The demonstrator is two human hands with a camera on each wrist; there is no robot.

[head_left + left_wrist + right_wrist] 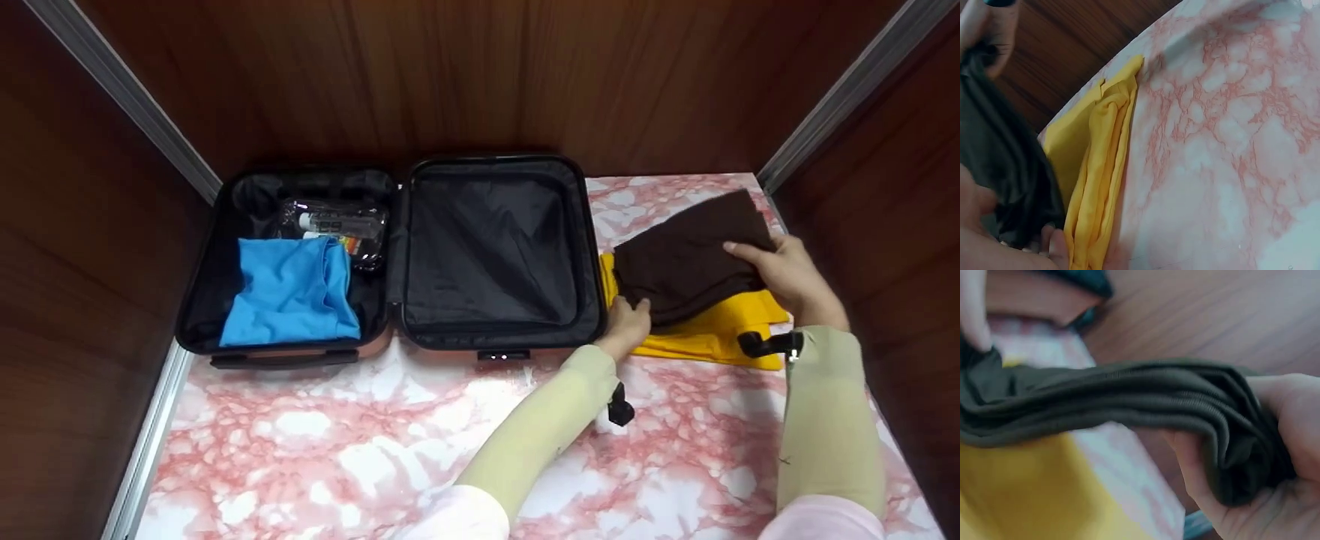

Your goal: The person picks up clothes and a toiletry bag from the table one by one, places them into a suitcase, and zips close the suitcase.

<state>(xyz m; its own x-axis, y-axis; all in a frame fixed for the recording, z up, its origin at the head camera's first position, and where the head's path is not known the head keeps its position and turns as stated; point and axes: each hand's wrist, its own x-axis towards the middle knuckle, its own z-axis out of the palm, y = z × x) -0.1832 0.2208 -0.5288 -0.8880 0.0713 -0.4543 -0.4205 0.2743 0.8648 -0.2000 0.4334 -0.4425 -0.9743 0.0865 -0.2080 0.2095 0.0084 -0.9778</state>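
Note:
A folded dark brown garment (690,255) is held between both hands, partly raised over a folded yellow garment (720,337) that lies on the table. My right hand (795,274) grips its right end, thumb on top; in the right wrist view the folded layers (1151,399) sit between thumb and fingers. At the near left corner my left hand (627,326) pinches the brown cloth, beside the suitcase's right edge. The left wrist view shows the yellow garment's folded edge (1098,180) just beneath the left fingers.
An open suitcase (592,315) lies left of the hands. Its left half holds a folded blue garment (289,292) and a clear pouch (337,221) with bottles. Wooden panels (480,82) enclose the marbled pink-and-white table (315,450) at the back and sides.

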